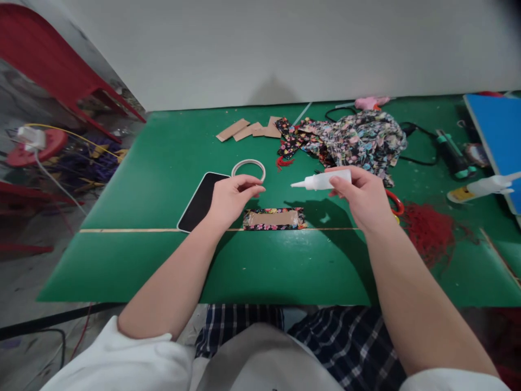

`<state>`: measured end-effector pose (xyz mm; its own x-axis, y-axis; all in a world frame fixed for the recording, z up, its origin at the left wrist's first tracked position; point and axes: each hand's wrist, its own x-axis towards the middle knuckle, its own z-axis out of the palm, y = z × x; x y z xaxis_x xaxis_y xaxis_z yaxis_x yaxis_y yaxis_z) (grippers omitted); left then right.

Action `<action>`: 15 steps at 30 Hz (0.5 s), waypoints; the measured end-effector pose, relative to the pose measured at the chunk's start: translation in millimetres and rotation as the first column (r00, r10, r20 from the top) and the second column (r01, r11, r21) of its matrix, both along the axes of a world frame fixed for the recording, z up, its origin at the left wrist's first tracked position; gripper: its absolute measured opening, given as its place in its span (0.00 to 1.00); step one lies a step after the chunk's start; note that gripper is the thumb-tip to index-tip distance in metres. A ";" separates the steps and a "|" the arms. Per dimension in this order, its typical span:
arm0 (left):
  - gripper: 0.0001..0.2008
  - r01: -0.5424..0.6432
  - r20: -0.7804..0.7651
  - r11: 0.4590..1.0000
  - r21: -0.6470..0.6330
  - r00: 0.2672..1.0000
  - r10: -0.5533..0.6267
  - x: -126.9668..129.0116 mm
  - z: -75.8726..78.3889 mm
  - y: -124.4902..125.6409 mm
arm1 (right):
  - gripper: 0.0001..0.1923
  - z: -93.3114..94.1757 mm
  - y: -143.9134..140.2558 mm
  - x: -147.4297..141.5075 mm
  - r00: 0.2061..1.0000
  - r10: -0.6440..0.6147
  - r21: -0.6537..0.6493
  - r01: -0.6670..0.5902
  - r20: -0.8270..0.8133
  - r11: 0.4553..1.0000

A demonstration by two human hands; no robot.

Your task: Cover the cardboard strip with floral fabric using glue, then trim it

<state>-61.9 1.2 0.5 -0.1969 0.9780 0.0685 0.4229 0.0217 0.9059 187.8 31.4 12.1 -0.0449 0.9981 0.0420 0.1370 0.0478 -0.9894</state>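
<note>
My right hand [358, 193] is closed around a white squeeze bottle [328, 180], a glue bottle by its look, held sideways above the table. Its thin nozzle points left. Across from it, my left hand [233, 198] hovers with thumb and forefinger slightly apart and nothing visible between them; the other fingers are partly hidden. Below and between both hands lies a cardboard strip [274, 219] edged with folded floral fabric [273, 227]. A tape roll [248, 162] rests flat just beyond my left hand. Under that hand's left side is a dark-screened phone or tablet [199, 203].
Cardboard pieces [244, 130] and crumpled floral fabric [362, 138] lie at the back of the green table [134, 190]. On the right are red threads [429, 233], red-handled scissors [394, 202], another glue bottle [480, 188], a green-and-black tool [453, 155] and a blue board [499, 136].
</note>
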 end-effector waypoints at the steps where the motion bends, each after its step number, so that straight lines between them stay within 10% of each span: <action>1: 0.07 0.008 0.076 1.000 -0.027 0.997 -0.006 2.4 -0.1 -0.7 | 0.15 0.1 0.2 -0.3 0.999 0.004 -0.014 -0.005 -0.048 1.000; 7: 0.12 0.115 0.438 0.993 -0.029 0.895 -0.091 11.6 -4.0 -3.1 | 0.13 -1.1 -0.1 0.1 0.982 0.033 -0.086 -0.049 -0.184 0.995; 15: 0.13 0.111 0.432 0.994 -0.023 0.897 -0.091 12.6 -9.6 -1.8 | 0.16 -3.4 1.3 1.6 0.981 0.056 -0.105 -0.076 -0.184 0.992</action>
